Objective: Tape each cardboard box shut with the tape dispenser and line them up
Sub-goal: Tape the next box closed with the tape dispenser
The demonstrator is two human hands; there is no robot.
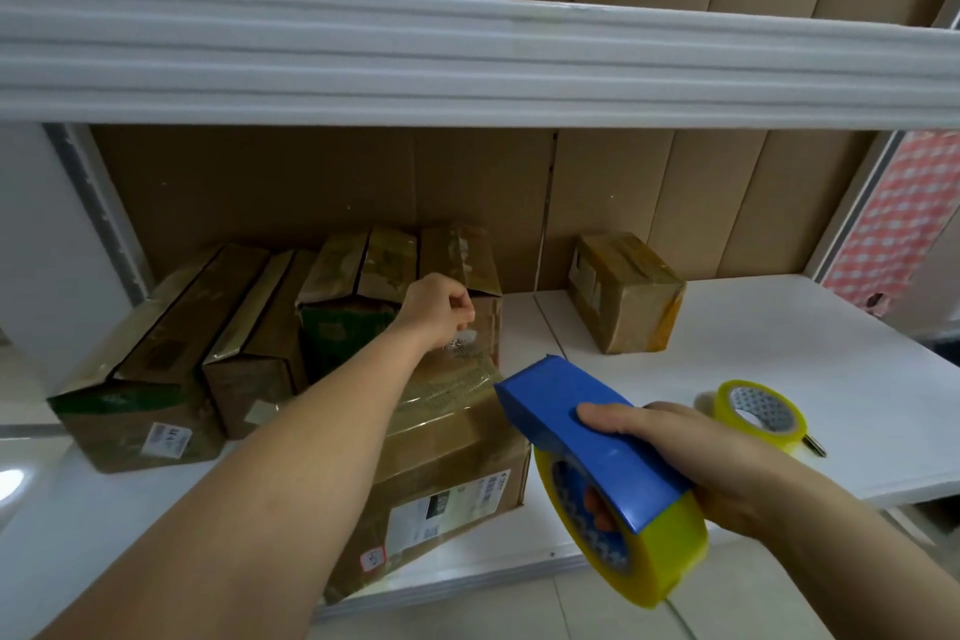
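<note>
My right hand (691, 457) grips a blue tape dispenser (582, 437) loaded with a yellow tape roll (649, 561), held just right of the front cardboard box (447, 478). A clear strip of tape (457, 379) runs from the dispenser's nose across this box's top toward my left hand (441, 307). That hand is stretched forward with curled fingers and seems to pinch the tape's end at the box's far edge. Behind and to the left, several taped boxes (156, 359) stand side by side. A small taped box (623, 296) sits apart at the right.
Everything rests on a white shelf (779, 359) backed by cardboard sheets, with a thick white shelf edge (467, 62) overhead. A spare yellow tape roll (761, 411) lies at the right, a small metal object beside it. Checked red cloth (898, 229) hangs at the far right.
</note>
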